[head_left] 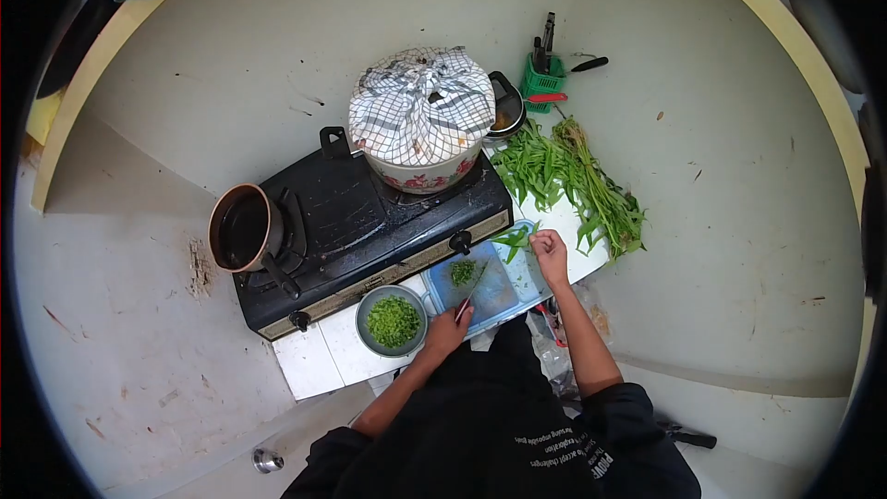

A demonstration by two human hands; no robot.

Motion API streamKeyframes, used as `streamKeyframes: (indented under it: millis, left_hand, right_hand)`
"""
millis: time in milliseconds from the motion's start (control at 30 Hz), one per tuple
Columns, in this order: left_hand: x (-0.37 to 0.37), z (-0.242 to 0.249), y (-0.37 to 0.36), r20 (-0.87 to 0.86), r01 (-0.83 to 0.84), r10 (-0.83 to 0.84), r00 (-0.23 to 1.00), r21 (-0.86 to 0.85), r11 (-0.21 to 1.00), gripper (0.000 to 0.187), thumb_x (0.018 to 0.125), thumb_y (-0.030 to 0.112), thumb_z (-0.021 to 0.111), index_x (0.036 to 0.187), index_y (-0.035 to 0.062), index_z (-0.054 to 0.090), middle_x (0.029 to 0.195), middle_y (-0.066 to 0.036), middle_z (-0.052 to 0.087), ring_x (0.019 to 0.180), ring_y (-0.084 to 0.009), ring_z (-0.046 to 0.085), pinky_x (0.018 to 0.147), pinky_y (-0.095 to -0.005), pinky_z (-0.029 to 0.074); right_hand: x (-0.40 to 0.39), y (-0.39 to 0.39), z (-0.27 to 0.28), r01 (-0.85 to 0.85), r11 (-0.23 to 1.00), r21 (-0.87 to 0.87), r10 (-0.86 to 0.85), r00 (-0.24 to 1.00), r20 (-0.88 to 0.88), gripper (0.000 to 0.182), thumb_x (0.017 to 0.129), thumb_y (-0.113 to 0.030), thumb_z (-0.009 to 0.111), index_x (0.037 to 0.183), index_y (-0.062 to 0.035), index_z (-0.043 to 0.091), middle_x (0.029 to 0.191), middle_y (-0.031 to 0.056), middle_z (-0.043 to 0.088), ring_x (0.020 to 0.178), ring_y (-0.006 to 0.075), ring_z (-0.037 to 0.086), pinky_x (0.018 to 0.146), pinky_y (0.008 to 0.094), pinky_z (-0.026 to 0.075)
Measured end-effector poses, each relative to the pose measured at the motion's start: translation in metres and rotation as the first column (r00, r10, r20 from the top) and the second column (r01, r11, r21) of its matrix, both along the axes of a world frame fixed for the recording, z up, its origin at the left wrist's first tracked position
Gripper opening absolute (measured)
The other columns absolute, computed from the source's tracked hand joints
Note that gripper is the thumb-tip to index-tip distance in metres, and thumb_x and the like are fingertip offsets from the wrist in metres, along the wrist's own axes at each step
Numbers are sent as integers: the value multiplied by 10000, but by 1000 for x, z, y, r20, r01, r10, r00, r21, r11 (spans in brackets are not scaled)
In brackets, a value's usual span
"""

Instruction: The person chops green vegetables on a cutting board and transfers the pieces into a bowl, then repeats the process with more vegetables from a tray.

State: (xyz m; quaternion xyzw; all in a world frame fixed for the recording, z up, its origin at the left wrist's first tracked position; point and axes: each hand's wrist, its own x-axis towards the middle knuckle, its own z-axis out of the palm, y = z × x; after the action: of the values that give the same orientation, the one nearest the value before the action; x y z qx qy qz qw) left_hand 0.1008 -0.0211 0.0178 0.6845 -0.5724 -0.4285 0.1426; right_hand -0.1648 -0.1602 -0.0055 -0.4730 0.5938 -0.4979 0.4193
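My left hand (448, 331) is closed round the handle of a knife (474, 288), whose blade lies over the blue cutting board (499, 300). Beside the blade sits a small heap of chopped greens (463, 272). Over the board's far right side, my right hand (551, 257) pinches a few green leaves (515, 239) between its fingertips. To the left of my left hand stands a grey bowl (363, 340) filled with finely chopped greens (393, 322). Past my right hand lies a large bunch of leafy stems (587, 176).
A black two-burner stove (333, 212) carries a brown saucepan (245, 222) and a large floral pot (420, 176) covered with a checked cloth (420, 106). Behind the greens are a green utensil basket (543, 83) and a small black-handled pan (506, 115). Walls enclose the white tiled counter (319, 351).
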Motion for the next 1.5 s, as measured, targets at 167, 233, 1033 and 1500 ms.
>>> streamKeyframes:
  millis: [167, 233, 1033, 1500]
  left_hand:
    - [-1, 6, -2, 13, 29, -29, 999, 20, 999, 590, 959, 552, 513, 1030, -9, 683, 887, -302, 684, 910, -486, 664, 835, -540, 515]
    - [-1, 4, -2, 5, 20, -20, 1000, 13, 1000, 593, 957, 553, 516, 1026, -12, 683, 886, -304, 683, 907, -487, 664, 832, -539, 516]
    - [2, -5, 0, -14, -17, 16, 1000, -22, 1000, 572, 952, 517, 558, 958, -42, 676, 832, -319, 670, 857, -496, 664, 782, -540, 522]
    - [-1, 15, -6, -23, 30, -29, 999, 30, 999, 564, 962, 517, 538, 986, -31, 671, 880, -314, 677, 907, -493, 660, 810, -536, 520]
  right_hand:
    - [4, 15, 10, 7, 997, 78, -22, 979, 203, 229, 893, -63, 719, 1085, 18, 625, 871, 62, 695, 788, 96, 649, 733, 231, 506]
    - [4, 22, -4, 28, 994, 110, -41, 992, 118, 259, 886, -74, 741, 1103, 25, 641, 859, 35, 683, 772, 78, 629, 711, 213, 495]
    - [70, 81, -26, -244, 939, 241, 273, 958, -93, 242, 841, -53, 767, 1067, 7, 704, 815, 49, 712, 691, 78, 601, 641, 249, 488]
    - [56, 90, 9, -209, 970, 123, 242, 864, -442, 445, 779, -31, 772, 1205, -68, 650, 987, 99, 600, 756, 228, 590, 732, 341, 509]
